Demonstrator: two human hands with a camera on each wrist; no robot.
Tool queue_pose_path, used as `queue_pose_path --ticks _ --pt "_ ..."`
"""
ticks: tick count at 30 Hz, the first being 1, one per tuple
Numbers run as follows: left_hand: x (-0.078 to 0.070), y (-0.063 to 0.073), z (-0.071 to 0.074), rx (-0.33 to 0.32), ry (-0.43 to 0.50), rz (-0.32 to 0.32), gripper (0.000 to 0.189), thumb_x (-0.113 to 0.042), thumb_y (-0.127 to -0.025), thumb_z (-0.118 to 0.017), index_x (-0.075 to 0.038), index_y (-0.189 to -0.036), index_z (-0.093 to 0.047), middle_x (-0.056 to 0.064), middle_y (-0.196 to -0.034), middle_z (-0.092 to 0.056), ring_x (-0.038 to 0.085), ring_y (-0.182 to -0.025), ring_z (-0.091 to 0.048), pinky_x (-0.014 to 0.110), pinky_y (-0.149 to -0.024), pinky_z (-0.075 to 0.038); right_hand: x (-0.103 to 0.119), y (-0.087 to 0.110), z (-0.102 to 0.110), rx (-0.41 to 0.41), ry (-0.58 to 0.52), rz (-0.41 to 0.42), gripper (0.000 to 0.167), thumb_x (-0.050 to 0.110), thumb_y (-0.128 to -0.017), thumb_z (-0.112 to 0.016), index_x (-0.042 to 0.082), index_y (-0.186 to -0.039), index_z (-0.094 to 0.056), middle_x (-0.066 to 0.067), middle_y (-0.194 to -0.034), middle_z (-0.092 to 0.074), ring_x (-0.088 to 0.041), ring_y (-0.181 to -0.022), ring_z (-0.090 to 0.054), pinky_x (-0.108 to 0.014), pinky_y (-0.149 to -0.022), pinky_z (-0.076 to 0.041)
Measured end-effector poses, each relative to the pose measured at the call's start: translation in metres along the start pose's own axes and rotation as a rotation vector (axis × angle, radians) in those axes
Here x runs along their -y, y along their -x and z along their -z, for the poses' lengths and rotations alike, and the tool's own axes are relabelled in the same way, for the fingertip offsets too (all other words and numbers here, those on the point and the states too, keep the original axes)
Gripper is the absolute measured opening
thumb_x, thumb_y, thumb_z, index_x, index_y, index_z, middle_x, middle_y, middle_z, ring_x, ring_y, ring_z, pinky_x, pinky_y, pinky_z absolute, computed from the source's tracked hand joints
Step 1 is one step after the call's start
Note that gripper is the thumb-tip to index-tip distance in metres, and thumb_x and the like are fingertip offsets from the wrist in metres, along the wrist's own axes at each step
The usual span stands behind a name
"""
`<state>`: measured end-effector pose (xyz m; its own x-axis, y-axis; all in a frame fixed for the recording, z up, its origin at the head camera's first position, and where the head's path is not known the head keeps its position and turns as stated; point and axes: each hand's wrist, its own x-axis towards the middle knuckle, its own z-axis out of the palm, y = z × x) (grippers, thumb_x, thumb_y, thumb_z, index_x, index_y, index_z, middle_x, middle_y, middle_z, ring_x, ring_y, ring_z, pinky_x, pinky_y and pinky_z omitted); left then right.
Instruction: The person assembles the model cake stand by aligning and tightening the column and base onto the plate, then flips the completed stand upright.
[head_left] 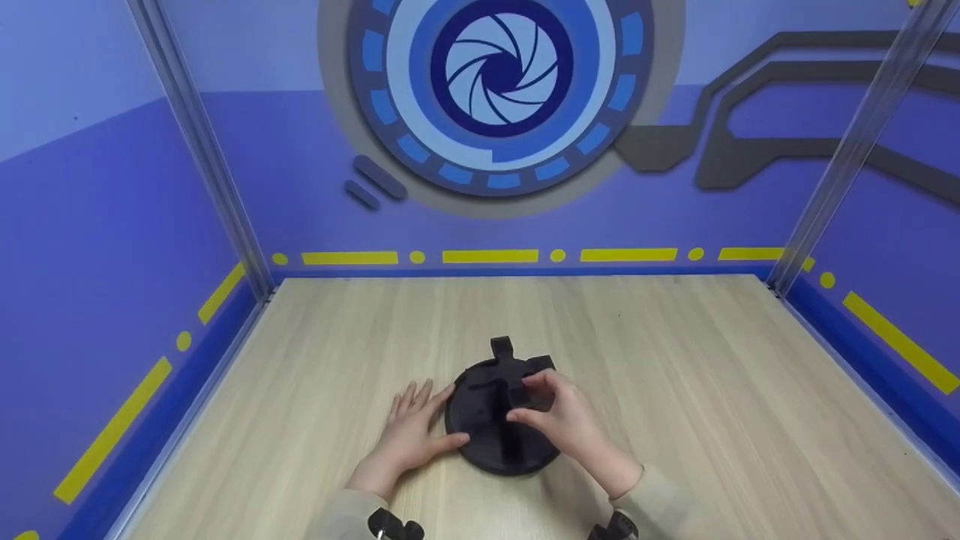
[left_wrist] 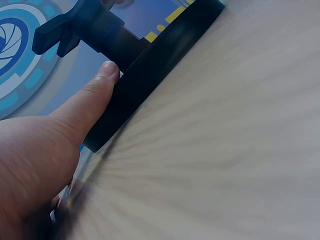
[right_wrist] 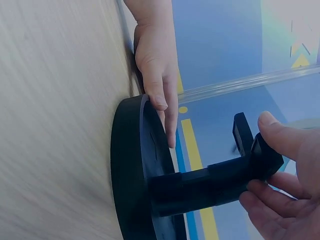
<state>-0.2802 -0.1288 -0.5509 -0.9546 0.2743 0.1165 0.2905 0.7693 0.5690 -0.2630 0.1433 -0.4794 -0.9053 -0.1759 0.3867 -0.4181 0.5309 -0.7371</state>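
A black stand with a thick round base [head_left: 476, 439] sits flat on the table. A short cylindrical post [right_wrist: 200, 187] rises from the base and ends in flat prongs [right_wrist: 243, 134]. My right hand [head_left: 574, 420] grips the top of the post, thumb on one side and fingers on the other. On the left side of the base, my left hand [head_left: 409, 441] rests with spread fingers, its thumb [left_wrist: 97, 92] touching the rim. Part of the post's top is hidden behind the right hand in the head view.
The wooden table [head_left: 337, 337] lies under the stand. Blue printed walls [head_left: 300, 180] enclose it at the back and both sides, with metal posts [head_left: 202, 142] at the rear corners. Wrist devices [head_left: 394, 525] sit on both sleeves.
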Motion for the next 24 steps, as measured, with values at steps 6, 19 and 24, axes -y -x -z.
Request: queue_pose_path --ticks 6,19,24 --pt "0.0 0.0 0.001 0.016 0.027 0.003 0.094 -0.066 -0.083 -0.073 -0.02 -0.158 -0.042 0.028 -0.167 -0.027 0.052 -0.157 -0.013 0.068 -0.129 -0.006 0.004 -0.002 0.012 0.009 0.017 -0.02 0.043 0.026 -0.076 -0.091 0.007 -0.107 -0.068 -0.007 -0.105 -0.075 -0.025 -0.099 -0.072 -0.04 -0.087 -0.061" --pt "0.0 0.0 0.0 -0.001 0.017 -0.007 0.093 -0.065 -0.083 -0.074 -0.019 -0.158 -0.043 0.028 -0.166 -0.028 0.053 -0.156 -0.015 0.068 -0.128 -0.007 -0.032 -0.042 0.042 0.013 -0.184 -0.086 0.036 0.013 -0.095 -0.074 0.001 -0.128 -0.067 -0.015 -0.126 -0.073 -0.032 -0.121 -0.067 -0.049 -0.105 -0.057" --pt "0.0 0.0 0.0 0.001 0.013 -0.006 0.093 -0.066 -0.083 -0.073 -0.02 -0.158 -0.043 0.028 -0.166 -0.028 0.053 -0.156 -0.015 0.068 -0.129 -0.007 -0.06 -0.049 0.048 0.274 -0.385 -0.074 0.045 0.019 -0.104 -0.061 -0.002 -0.144 -0.055 -0.022 -0.144 -0.061 -0.014 -0.129 -0.063 -0.027 -0.108 -0.052"
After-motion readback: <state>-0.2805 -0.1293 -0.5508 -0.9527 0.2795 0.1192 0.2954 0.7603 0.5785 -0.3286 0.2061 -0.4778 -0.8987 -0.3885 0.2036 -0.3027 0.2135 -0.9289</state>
